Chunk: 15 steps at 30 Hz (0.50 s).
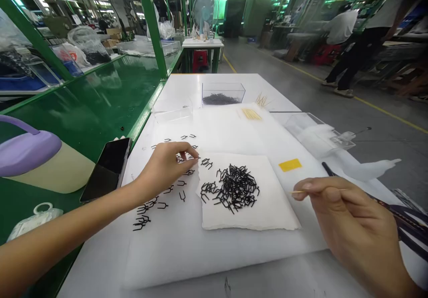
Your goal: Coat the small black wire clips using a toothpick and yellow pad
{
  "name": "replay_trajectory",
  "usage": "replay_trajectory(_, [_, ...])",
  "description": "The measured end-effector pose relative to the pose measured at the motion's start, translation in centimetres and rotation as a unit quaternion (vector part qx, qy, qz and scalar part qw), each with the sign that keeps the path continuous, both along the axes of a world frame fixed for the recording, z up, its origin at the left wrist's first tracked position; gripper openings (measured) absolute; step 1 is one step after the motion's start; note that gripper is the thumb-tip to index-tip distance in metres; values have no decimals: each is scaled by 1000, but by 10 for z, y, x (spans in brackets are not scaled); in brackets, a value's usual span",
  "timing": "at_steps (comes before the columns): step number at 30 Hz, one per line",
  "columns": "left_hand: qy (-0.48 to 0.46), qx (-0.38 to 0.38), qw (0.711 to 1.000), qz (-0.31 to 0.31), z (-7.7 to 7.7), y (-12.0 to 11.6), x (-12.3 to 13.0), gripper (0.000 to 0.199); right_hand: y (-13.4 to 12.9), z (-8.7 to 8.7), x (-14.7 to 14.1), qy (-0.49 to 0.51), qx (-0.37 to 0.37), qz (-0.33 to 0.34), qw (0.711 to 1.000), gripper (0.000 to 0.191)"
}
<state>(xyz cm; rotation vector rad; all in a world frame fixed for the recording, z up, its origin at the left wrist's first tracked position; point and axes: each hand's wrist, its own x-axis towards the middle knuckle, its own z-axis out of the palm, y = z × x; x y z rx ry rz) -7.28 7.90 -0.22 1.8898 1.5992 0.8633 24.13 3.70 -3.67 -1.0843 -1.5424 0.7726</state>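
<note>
Here the left hand (167, 166) pinches a small black forked plastic clip (192, 157) just left of the square white cloth pad (267, 200), which bears a heap of black clips (234, 189). Right of that pad, the right hand (337, 213) pinches a thin wooden toothpick (301, 191).

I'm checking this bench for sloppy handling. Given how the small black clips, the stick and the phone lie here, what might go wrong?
1. The left hand reaches among loose black clips scattered on the white pad; its wrist might sweep some away.
2. The thin stick pinched in the right hand looks fragile and may snap.
3. The phone overhangs the table edge and might get knocked.
</note>
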Motion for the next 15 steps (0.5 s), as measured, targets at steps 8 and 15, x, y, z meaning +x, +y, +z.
replay_trajectory(8, [41,-2,999,28,-16,2,-29,16,3,9,-7,9,27,-26,999,21])
replay_trajectory(15, [59,-4,996,64,-21,-23,-44,22,1,15,-9,-32,44,-30,998,25])
